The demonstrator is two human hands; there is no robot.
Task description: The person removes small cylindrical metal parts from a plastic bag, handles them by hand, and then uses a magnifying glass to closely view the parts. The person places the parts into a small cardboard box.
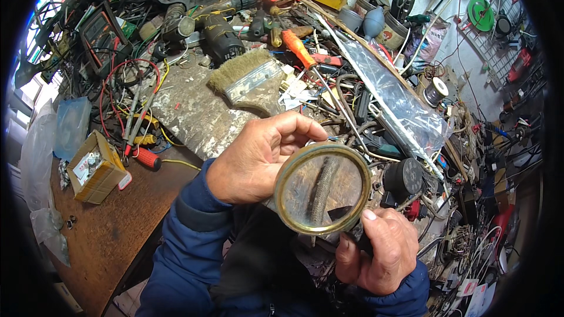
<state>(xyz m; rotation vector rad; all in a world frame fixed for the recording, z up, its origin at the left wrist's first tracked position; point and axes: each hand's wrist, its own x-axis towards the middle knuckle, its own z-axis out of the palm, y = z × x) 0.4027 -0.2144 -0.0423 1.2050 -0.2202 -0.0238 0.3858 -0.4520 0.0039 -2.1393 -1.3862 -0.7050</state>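
A round, brass-rimmed glass is up in front of me, tilted toward the view. A grey braided strip shows through or behind it; I cannot tell whether the two are joined. My left hand grips the rim's left side, its index finger curled above the top and the thumb partly behind the rim. At the lower right edge, my right hand closes thumb and fingers on a dark part beside the rim. What that part is stays mostly hidden by the fingers.
Beyond my hands lie a wide bristle brush, an orange-handled screwdriver and a black power tool. At left stand a small cardboard box and a multimeter. Cables and a solder spool crowd the right.
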